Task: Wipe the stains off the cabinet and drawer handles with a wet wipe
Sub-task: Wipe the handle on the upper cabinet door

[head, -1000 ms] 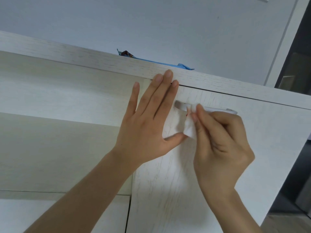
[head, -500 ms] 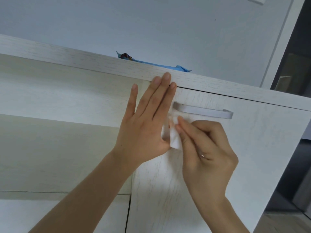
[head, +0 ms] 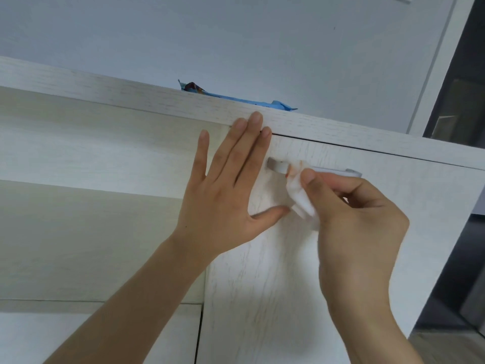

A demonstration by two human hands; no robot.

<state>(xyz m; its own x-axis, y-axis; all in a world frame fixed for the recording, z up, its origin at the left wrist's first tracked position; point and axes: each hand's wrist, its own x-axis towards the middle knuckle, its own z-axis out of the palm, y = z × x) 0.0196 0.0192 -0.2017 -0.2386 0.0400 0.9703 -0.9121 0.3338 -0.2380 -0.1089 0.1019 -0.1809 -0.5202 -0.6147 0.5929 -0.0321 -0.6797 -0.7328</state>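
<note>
The wet wipe (head: 301, 195) was a crumpled white wad pressed against the handle (head: 278, 165) of the cabinet door (head: 262, 271), near the handle's left end. A reddish-orange smear showed on the upper part of the wipe where it met the bar, and a faint trace of the same colour sat on the handle just beside it. The handle was a pale bar mounted flat across the upper part of the door, running left to right; its right stretch was partly hidden behind fingers.

The right hand (head: 359, 232) held the wipe, its fingers curled narrow and pinched on the wad, with 1 fingertip on top pushing it toward the bar. The left hand (head: 225, 195) lay flat on the door's upper left corner, fingers spread wide and holding nothing; its fingertips reached the top panel (head: 105, 93) above the door, and its thumb pointed right, ending just beside the lower edge of the wipe.

The door and the surrounding cabinet were whitewashed wood grain. A dark gap ran along the door's top edge below the top panel. On top of the cabinet, above the left hand, lay a blue packet (head: 236, 99), only its upper edge visible. Behind it rose a plain grey-white wall (head: 236, 35).
</note>
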